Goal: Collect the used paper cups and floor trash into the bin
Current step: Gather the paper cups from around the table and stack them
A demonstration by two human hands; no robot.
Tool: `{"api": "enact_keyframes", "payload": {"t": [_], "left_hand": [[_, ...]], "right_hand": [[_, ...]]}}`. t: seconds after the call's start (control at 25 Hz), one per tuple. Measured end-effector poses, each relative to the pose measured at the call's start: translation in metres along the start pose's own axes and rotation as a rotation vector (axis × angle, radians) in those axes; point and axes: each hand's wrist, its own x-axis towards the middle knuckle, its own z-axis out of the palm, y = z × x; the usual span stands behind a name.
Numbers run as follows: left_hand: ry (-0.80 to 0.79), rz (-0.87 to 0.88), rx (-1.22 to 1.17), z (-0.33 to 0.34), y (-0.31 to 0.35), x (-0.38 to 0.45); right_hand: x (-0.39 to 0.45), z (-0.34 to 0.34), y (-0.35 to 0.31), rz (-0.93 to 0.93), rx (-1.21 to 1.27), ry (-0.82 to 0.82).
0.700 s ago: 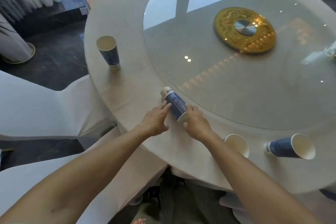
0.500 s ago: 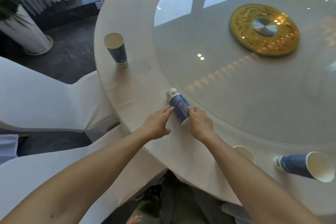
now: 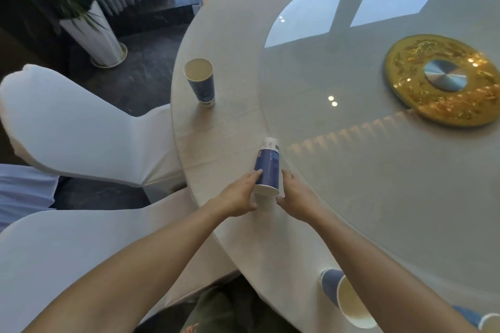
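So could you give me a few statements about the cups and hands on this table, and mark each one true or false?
1. The cup between the hands lies on its side. True.
2. The left hand and the right hand touch it from opposite sides. True.
3. The cup near the table's far left edge is tipped over. False: it stands upright, mouth up.
4. A bin stands on the table. False: no bin shows in this view.
5. The gold disc sits on the glass turntable. True.
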Motion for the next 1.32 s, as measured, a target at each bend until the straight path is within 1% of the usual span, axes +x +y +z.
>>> {"api": "enact_keyframes", "payload": {"t": [0.08,0.16,0.24,0.32,0.4,0.48,0.56,0.64,0.72,0.8,0.84,0.88,0.96,1.0,1.04,1.12,1.24,1.32], "left_hand": [[0.035,-0.010,-0.102,0.006,-0.009,0.006],[0.079,-0.020,-0.187,0.007,-0.019,0.010],[0.087,0.005,-0.250,0.000,-0.034,0.012],[0.098,0.050,-0.249,-0.013,-0.050,0.013],[0.175,0.087,-0.207,-0.029,-0.067,0.013],[0.268,0.098,-0.189,-0.045,-0.081,0.012],[0.305,0.115,-0.209,-0.058,-0.095,0.011],[0.356,0.103,-0.298,-0.071,-0.114,0.010],[0.418,0.039,-0.432,-0.083,-0.135,0.005],[0.487,-0.052,-0.552,-0.092,-0.158,-0.002],[0.505,-0.098,-0.596,-0.096,-0.169,-0.008],[0.524,-0.133,-0.634,-0.097,-0.180,-0.014],[0.541,-0.186,-0.710,-0.095,-0.200,-0.026],[0.545,-0.214,-0.746,-0.094,-0.210,-0.033],[0.547,-0.235,-0.770,-0.092,-0.218,-0.040],[0.556,-0.260,-0.783,-0.089,-0.230,-0.051],[0.561,-0.278,-0.753,-0.087,-0.242,-0.064],[0.560,-0.279,-0.745,-0.086,-0.247,-0.070]], "right_hand": [[0.008,0.012,-0.008,0.004,0.060,0.021],[0.012,0.020,-0.017,0.035,0.132,0.109],[0.015,0.020,-0.028,0.062,0.178,0.186],[0.017,0.011,-0.039,0.065,0.224,0.227],[0.026,-0.005,-0.059,0.067,0.236,0.241],[0.038,-0.022,-0.084,0.058,0.209,0.185],[0.051,-0.036,-0.113,0.010,0.202,0.087],[0.065,-0.047,-0.143,-0.015,0.261,-0.016],[0.080,-0.056,-0.171,-0.021,0.380,-0.097],[0.099,-0.064,-0.197,-0.010,0.483,-0.114],[0.111,-0.068,-0.208,-0.016,0.489,-0.054],[0.124,-0.069,-0.217,-0.044,0.429,0.065],[0.148,-0.070,-0.233,-0.147,0.157,0.329],[0.160,-0.068,-0.242,-0.206,0.020,0.401],[0.170,-0.066,-0.249,-0.255,-0.091,0.437],[0.187,-0.062,-0.262,-0.280,-0.262,0.427],[0.206,-0.056,-0.267,-0.199,-0.444,0.387],[0.213,-0.050,-0.263,-0.182,-0.501,0.399]]}}
